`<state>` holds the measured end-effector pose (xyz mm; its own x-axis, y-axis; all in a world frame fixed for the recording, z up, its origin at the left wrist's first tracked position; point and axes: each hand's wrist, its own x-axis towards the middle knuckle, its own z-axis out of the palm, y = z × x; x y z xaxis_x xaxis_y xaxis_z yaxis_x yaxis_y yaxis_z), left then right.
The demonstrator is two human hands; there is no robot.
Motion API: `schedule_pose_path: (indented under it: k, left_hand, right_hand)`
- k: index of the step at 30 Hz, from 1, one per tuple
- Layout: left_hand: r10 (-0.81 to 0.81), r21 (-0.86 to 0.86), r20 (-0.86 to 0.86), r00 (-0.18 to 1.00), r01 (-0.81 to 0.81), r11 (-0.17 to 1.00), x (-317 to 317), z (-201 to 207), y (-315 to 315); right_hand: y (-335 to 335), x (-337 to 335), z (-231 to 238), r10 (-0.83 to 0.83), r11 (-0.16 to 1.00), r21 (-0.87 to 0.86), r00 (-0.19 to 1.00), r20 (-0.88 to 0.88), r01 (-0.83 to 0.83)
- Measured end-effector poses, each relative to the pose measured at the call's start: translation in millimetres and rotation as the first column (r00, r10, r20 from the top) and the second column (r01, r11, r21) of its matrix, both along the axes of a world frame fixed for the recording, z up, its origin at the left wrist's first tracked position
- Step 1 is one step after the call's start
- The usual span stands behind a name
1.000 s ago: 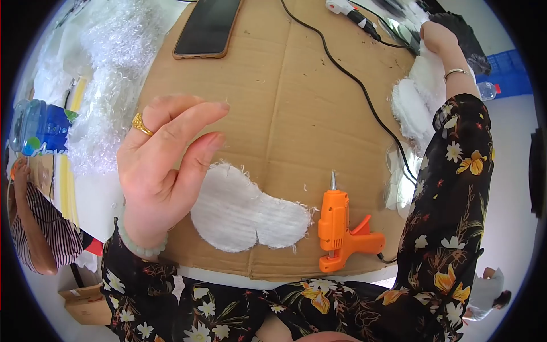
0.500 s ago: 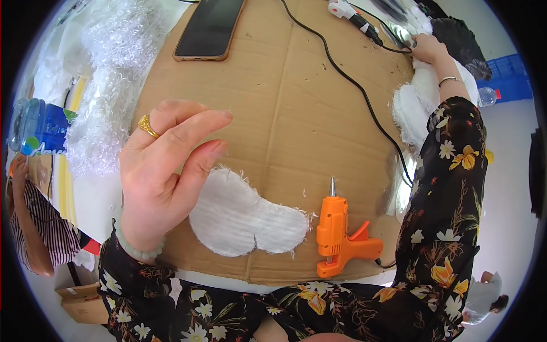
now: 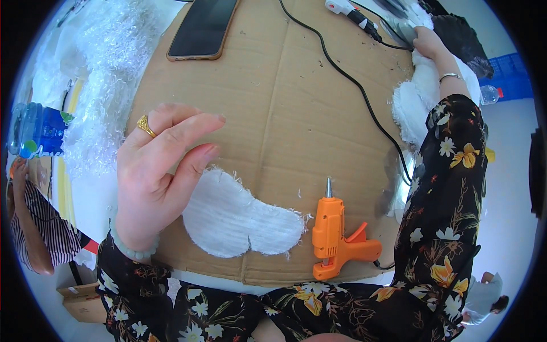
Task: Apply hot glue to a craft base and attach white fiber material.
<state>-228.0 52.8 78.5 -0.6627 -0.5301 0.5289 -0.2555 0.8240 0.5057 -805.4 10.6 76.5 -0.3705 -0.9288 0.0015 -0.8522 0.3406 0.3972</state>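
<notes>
Step, judged: reaching | your right hand point(image 3: 427, 43): beyond cardboard point(image 3: 256, 91)'s far right corner, grip cannot be told | your left hand point(image 3: 162, 157): left edge, thumb and fingers parted, empty | white fabric piece point(image 3: 239, 216): near edge | next move calls for clearing black cable point(image 3: 347, 71)

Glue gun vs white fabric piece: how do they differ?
Colour: the glue gun is orange with a grey nozzle; the fabric is white.
Shape: the glue gun is bulky with a handle and trigger; the fabric is a flat, rounded cutout.
Edges: the glue gun's are clean, the fabric's frayed.
Shared: both lie on the cardboard.
</notes>
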Motion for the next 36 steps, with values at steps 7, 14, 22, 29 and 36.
schedule_pose_path:
  k: [7,14,22,29,36]
  left_hand:
    - [0.004,0.021,0.008,1.0,-0.004,1.0,-0.8,1.8,0.9]
    - [0.01,0.002,0.0,1.0,-0.01,1.0,0.1,0.0,1.3]
    - [0.017,0.043,-0.021,1.0,-0.016,0.999,0.4,-2.1,8.1]
    - [0.067,-0.001,-0.083,0.994,-0.068,0.998,4.8,-7.5,5.4]
    - [0.027,0.116,-0.155,0.988,-0.009,0.993,2.1,-17.3,-4.6]
  right_hand:
    - [5.7,-1.7,6.5,-0.132,0.969,-0.194,0.984,0.123,0.154]
    - [12.0,-5.1,22.4,0.043,0.852,-0.503,0.938,0.344,0.145]
    - [37.1,36.7,54.3,0.394,0.487,-0.715,0.605,0.692,0.501]
    - [100.7,200.6,117.9,0.542,0.748,-0.652,0.456,0.706,0.12]
    - [199.9,285.0,103.9,0.63,0.748,-0.64,0.489,0.604,-0.175]
